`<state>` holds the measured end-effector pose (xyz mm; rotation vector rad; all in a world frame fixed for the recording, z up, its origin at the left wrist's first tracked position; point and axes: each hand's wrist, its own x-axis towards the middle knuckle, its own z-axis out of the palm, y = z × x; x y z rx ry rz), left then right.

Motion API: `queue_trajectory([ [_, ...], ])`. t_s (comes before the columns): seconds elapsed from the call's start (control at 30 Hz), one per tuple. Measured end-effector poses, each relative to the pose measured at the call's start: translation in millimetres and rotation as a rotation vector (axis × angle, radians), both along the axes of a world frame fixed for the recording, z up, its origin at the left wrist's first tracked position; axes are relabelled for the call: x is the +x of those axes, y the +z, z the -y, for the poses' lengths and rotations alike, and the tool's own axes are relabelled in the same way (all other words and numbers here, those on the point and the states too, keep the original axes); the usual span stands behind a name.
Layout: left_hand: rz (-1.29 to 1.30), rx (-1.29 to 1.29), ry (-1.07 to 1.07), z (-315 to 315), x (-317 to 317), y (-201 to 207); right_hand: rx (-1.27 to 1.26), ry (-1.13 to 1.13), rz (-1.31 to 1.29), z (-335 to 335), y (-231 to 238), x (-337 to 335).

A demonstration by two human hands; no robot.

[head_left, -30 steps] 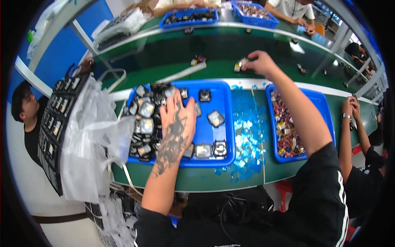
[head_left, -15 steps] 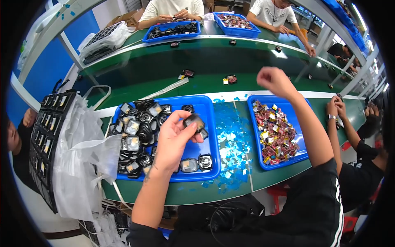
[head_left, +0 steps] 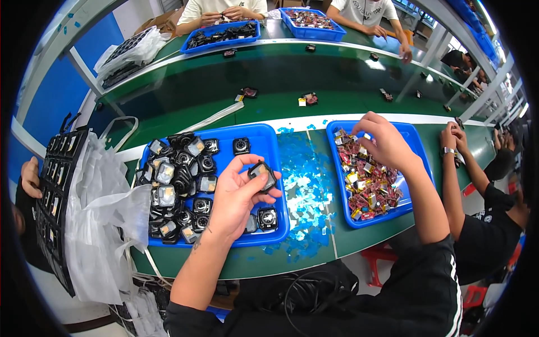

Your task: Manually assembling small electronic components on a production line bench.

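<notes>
My left hand (head_left: 233, 196) pinches a small black square watch case (head_left: 262, 176), its clear face turned up, above the left blue tray (head_left: 282, 224). Heaped in that tray are several similar black watch cases (head_left: 182, 180), with a few lying apart from the pile. My right hand (head_left: 387, 143) hovers over the right blue tray (head_left: 424, 163), fingers curved and apart, nothing visible in them. Under it lies a heap of small reddish circuit boards with yellow and silvery parts (head_left: 370, 188). Its fingertips are close to the heap; whether they touch it I cannot tell.
Blue film scraps (head_left: 306, 196) litter the table between the trays. Beyond runs a green conveyor belt (head_left: 269, 73) carrying several small assemblies (head_left: 307, 99). Black racks in plastic wrap (head_left: 95, 219) stand at left. Co-workers sit across and at right, near a worker's hands (head_left: 453, 137).
My right hand has come back from over the belt to the right tray, and its fingers have spread. My left hand has turned the watch case to show its clear face.
</notes>
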<state>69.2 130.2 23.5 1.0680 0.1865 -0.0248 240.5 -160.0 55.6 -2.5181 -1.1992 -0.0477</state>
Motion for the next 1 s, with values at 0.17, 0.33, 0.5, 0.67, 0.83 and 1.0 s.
queue_trajectory([
  [0.17,0.034,0.043,0.009,7,0,-1,-0.061,0.037,0.076,-4,-10,-30],
  [0.33,0.113,0.248,-0.036,10,0,-2,0.285,-0.137,0.144,4,-15,-30],
  [0.5,0.157,0.378,-0.103,13,-3,-2,0.307,-0.369,-0.095,19,-16,-30],
  [0.67,0.245,0.539,-0.017,18,-2,-8,0.646,-0.319,-0.205,12,-15,-54],
  [0.83,0.353,0.714,-0.075,26,-6,1,0.892,-0.167,-0.768,-36,-8,-111],
  [1.0,0.438,0.733,-0.120,37,-9,-2,0.925,-0.071,-0.912,-66,-21,-131],
])
